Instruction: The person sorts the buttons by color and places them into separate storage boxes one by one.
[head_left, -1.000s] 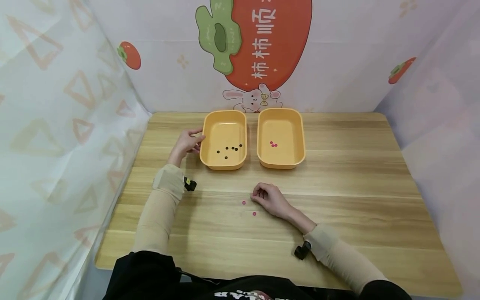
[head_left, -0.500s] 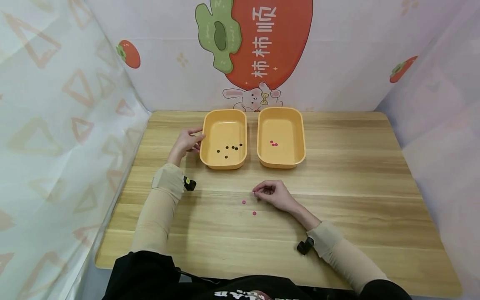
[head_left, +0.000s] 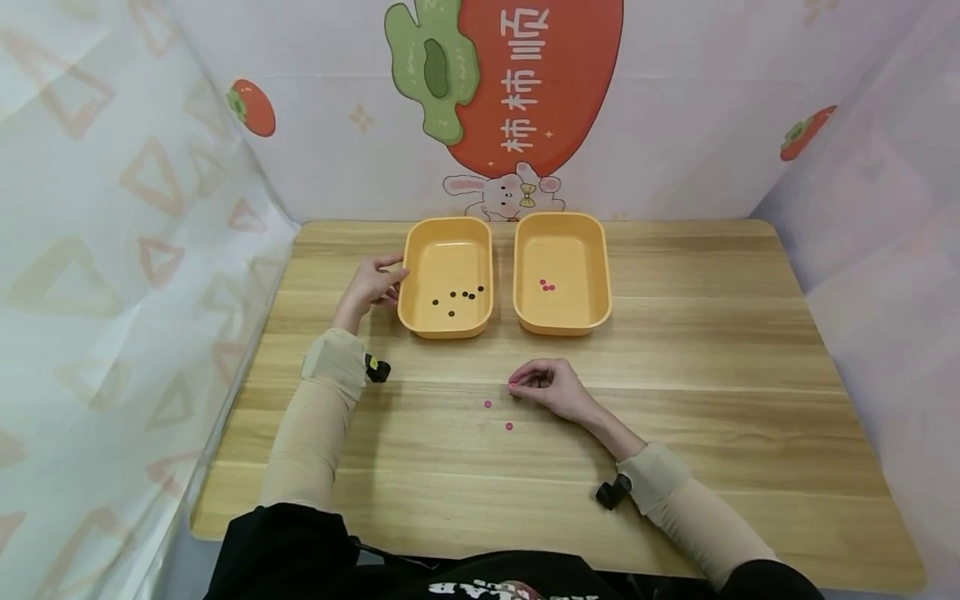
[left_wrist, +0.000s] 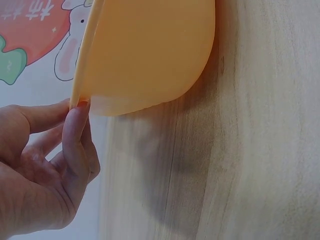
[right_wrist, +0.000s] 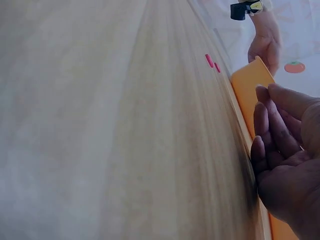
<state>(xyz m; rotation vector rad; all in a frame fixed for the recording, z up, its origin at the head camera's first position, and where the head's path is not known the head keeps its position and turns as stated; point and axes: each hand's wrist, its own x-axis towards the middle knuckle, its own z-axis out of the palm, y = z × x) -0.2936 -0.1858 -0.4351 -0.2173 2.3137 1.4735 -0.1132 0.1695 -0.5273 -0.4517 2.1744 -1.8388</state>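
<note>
My left hand [head_left: 372, 284] pinches the left rim of a yellow tray [head_left: 450, 327] between thumb and fingers; in the left wrist view that hand [left_wrist: 55, 155] grips the rim edge. Several small dark discs [head_left: 452, 314] lie in this tray. Above the table, my right hand [head_left: 557, 390] pinches a small pink disc [head_left: 512, 384] at its fingertips. Two more flat pink discs [head_left: 487, 404] lie on the wood just left of that hand and nearer me. From the right wrist view, thumb and index finger of the right hand [right_wrist: 290, 135] meet at their tips.
A second yellow tray [head_left: 562, 320] stands right of the first, with 3 pink discs [head_left: 546, 287] inside. Both trays are at the back of the wooden table [head_left: 712, 400], before a printed backdrop [head_left: 690, 142]. Black wrist cameras [head_left: 613, 492] hang by the sleeves.
My right hand has lifted slightly and shifted right and away from me, the pink disc now showing at its fingertips. The left hand stays on the tray rim.
</note>
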